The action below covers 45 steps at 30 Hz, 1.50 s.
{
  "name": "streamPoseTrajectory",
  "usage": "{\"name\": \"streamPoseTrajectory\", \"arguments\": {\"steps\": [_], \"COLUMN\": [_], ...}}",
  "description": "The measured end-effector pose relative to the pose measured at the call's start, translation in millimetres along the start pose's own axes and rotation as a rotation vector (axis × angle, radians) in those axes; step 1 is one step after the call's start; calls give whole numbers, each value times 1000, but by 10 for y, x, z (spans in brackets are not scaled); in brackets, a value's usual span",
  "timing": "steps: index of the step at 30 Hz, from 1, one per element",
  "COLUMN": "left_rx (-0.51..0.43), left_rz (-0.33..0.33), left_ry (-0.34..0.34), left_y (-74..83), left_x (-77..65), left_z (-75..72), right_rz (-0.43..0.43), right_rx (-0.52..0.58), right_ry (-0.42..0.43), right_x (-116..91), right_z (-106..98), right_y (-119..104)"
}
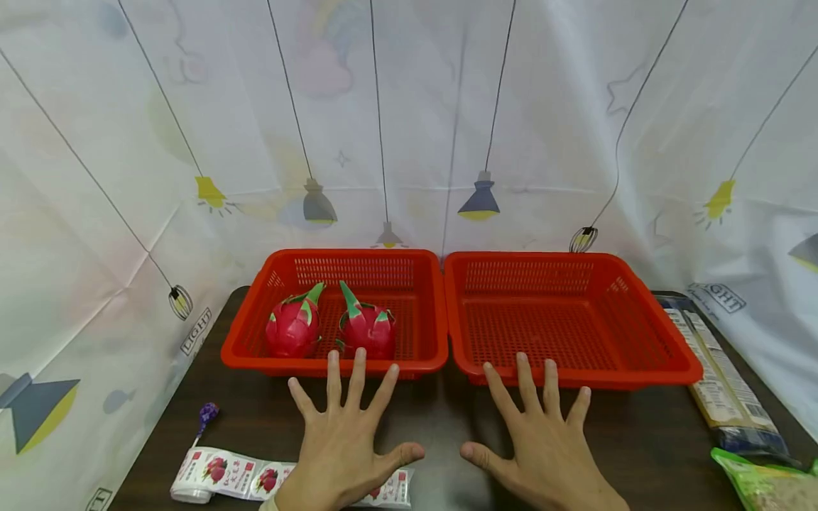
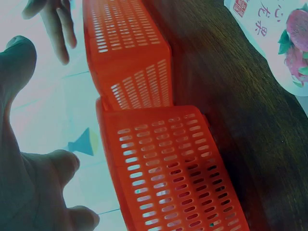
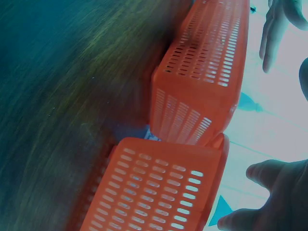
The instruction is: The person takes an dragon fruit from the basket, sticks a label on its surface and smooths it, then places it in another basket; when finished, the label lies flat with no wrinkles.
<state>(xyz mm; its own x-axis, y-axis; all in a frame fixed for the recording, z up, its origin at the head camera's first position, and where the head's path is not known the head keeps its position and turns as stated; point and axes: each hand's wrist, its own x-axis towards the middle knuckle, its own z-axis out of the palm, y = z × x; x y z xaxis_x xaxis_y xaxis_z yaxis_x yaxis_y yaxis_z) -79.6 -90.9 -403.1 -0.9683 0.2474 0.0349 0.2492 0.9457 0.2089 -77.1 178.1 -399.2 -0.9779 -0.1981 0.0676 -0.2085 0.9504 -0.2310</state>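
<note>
Two dragon fruits, one on the left and one on the right, sit inside the left red basket. Beside it stands the right red basket, with bare mesh inside. My left hand is spread in front of the left basket, fingers straight and holding nothing; its fingertips overlap the basket's front rim in the head view. In front of the right basket my right hand is spread the same way, also holding nothing. Whether the fingertips touch the rims I cannot tell.
A roll of dragon fruit labels lies unrolled partly under my left hand. Near it is a purple-wrapped lollipop. On the right lie a dark printed packet and a green bag. A printed curtain hangs behind.
</note>
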Motion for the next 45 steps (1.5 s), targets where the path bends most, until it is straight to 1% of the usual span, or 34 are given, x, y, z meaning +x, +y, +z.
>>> {"name": "streamPoseTrajectory", "arguments": {"steps": [2, 4, 5, 6, 7, 8, 9, 10, 11, 12, 13, 14, 15, 16, 17, 18, 19, 20, 21, 22, 23, 24, 26, 28, 30, 31, 33, 35, 38, 41, 43, 45], "left_rx": [-2, -5, -9, -20, -33, -65, -109, -174, -258, -362, -516, -692, -897, -1129, -1351, -1561, -1744, -1867, -1977, -2048, -2094, -2122, -2135, -2134, -2133, -2140, -2155, -2169, -2184, -2175, -2166, -2161], "left_rz": [-3, 0, 7, 21, 46, 78, 124, 161, 184, 185, 157, 87, -20, -169, -329, -475, -602, -691, -739, -762, -762, -744, -704, -685, -682, -688, -697, -708, -712, -711, -710, -715], "left_ry": [-1, 18, 46, 101, 187, 311, 478, 657, 831, 984, 1091, 1171, 1213, 1195, 1144, 1068, 987, 894, 809, 724, 654, 607, 566, 567, 578, 581, 579, 580, 584, 601, 611, 624], "left_y": [-4, -14, -25, -42, -69, -109, -161, -221, -289, -361, -432, -503, -574, -646, -718, -791, -862, -931, -992, -1039, -1074, -1099, -1121, -1132, -1137, -1134, -1146, -1151, -1155, -1159, -1161, -1168], "left_x": [0, -2, -6, -10, -11, -7, 10, 30, 47, 61, 72, 79, 87, 81, 60, 44, 38, 41, 48, 57, 73, 93, 133, 167, 191, 198, 217, 230, 234, 234, 234, 231], "left_z": [-2, 2, 8, 16, 28, 45, 64, 85, 101, 113, 114, 100, 72, 37, 6, -26, -56, -75, -89, -92, -92, -85, -71, -61, -51, -48, -54, -54, -52, -51, -52, -52], "right_rz": [-5, -12, -16, -21, -29, -40, -56, -73, -95, -124, -155, -190, -227, -258, -288, -317, -335, -353, -361, -356, -347, -335, -306, -277, -264, -257, -221, -181, -105, -48, -19, -7], "right_rx": [-8, -10, -8, -1, 13, 30, 55, 84, 107, 127, 144, 154, 163, 170, 172, 180, 186, 192, 201, 206, 209, 211, 211, 204, 191, 183, 171, 156, 132, 104, 89, 72], "right_ry": [-1, -3, -4, -5, -2, 8, 27, 54, 96, 145, 200, 262, 321, 369, 408, 437, 451, 457, 450, 431, 403, 364, 252, 118, -1, -54, -134, -189, -259, -288, -291, -284], "right_x": [9, 16, 19, 22, 23, 23, 24, 23, 21, 22, 23, 32, 47, 67, 86, 112, 141, 175, 212, 254, 306, 370, 542, 776, 1055, 1193, 1444, 1646, 1841, 1946, 1980, 1998], "right_z": [-8, -17, -22, -27, -33, -38, -42, -46, -49, -51, -52, -54, -60, -70, -72, -80, -94, -109, -127, -151, -175, -195, -225, -236, -200, -174, -103, -17, 106, 217, 276, 327], "right_y": [0, -4, -8, -14, -22, -33, -43, -53, -65, -77, -88, -98, -108, -120, -132, -145, -164, -186, -216, -254, -300, -352, -478, -626, -765, -827, -945, -1036, -1153, -1250, -1300, -1339]}}
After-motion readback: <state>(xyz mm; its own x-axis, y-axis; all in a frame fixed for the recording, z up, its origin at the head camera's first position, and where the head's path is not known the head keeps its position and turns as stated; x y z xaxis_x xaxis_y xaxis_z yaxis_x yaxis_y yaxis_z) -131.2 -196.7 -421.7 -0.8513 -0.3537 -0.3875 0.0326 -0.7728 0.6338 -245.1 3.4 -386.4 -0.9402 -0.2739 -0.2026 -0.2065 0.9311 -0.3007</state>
